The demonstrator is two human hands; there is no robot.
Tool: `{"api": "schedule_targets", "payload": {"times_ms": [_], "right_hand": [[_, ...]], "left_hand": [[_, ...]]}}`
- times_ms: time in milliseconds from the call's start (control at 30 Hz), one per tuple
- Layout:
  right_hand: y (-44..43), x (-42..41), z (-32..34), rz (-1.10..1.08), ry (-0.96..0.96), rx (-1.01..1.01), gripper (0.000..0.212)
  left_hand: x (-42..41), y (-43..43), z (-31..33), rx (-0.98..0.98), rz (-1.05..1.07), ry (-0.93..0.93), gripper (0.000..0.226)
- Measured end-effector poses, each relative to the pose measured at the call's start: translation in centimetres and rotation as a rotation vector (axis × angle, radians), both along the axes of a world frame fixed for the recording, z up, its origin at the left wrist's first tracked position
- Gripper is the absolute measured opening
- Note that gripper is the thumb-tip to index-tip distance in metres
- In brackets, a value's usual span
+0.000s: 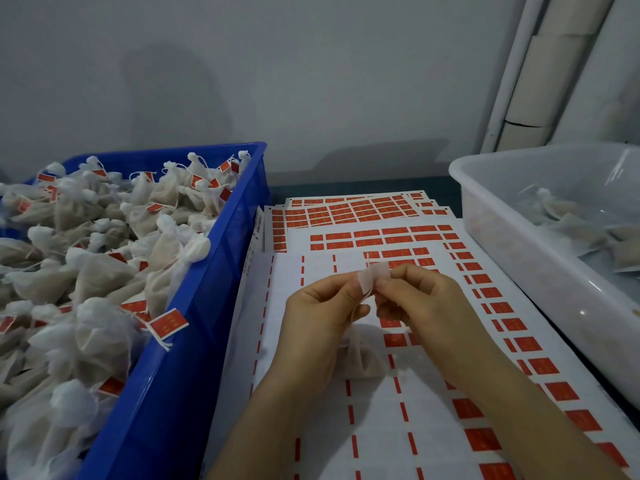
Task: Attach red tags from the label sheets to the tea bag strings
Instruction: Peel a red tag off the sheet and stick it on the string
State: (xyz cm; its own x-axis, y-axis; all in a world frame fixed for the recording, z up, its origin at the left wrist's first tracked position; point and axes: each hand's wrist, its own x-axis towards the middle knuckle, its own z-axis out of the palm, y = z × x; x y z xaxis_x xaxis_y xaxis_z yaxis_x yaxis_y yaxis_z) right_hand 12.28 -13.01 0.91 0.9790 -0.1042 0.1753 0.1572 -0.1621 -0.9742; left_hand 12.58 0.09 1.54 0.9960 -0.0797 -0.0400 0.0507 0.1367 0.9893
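- Pinching the tag [375,277] from both sides looks like the point of this grip. I judge it is being folded or pressed closed over the string [353,318], though the fold itself is too small to make out.
- The tag is raised above the label sheets [346,403], pale face toward the camera, held between the two hands.
- The tea bag [363,362] hangs below the hands and appears to rest on the sheets, probably so its weight pulls the string straight.
- The left hand [322,306] has thumb and forefinger closed on the tag's left edge, its other fingers curled under.
- The right hand [419,299] grips the right edge the same way, knuckles up, with the forearm angled in from the lower right.
- Tagged bags fill the blue crate [194,306] at the left. The white tub [519,265] at the right holds bags with no tags visible — supply and output, each beside a hand.
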Motion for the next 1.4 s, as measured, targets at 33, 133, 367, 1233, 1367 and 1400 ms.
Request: {"api": "schedule_targets", "payload": {"times_ms": [33,133,367,1233,1367,1400], "right_hand": [[0.04,-0.02,0.09,-0.006,0.002,-0.004,0.009],[0.29,-0.15,0.41,-0.021,0.004,-0.009,0.024],[0.28,0.06,-0.04,-0.035,-0.005,-0.07,0.014],[0.9,-0.51,0.61,-0.04,-0.092,0.138,0.023],[0.97,-0.54,0.4,-0.048,-0.093,0.125,0.018],[0.95,-0.51,0.34,-0.059,-0.091,0.123,0.018]], "left_hand": [[0.0,0.0,-0.07,-0.002,-0.003,0.005,0.011],[0.02,-0.09,-0.2,-0.007,-0.007,-0.004,0.014],[0.03,-0.24,-0.42,0.021,0.026,-0.063,0.022],[-0.11,-0.47,-0.08,0.036,0.176,-0.111,0.027],[-0.11,-0.48,-0.07,0.044,0.182,-0.11,0.024],[-0.12,-0.51,-0.07,0.046,0.182,-0.111,0.025]]}}
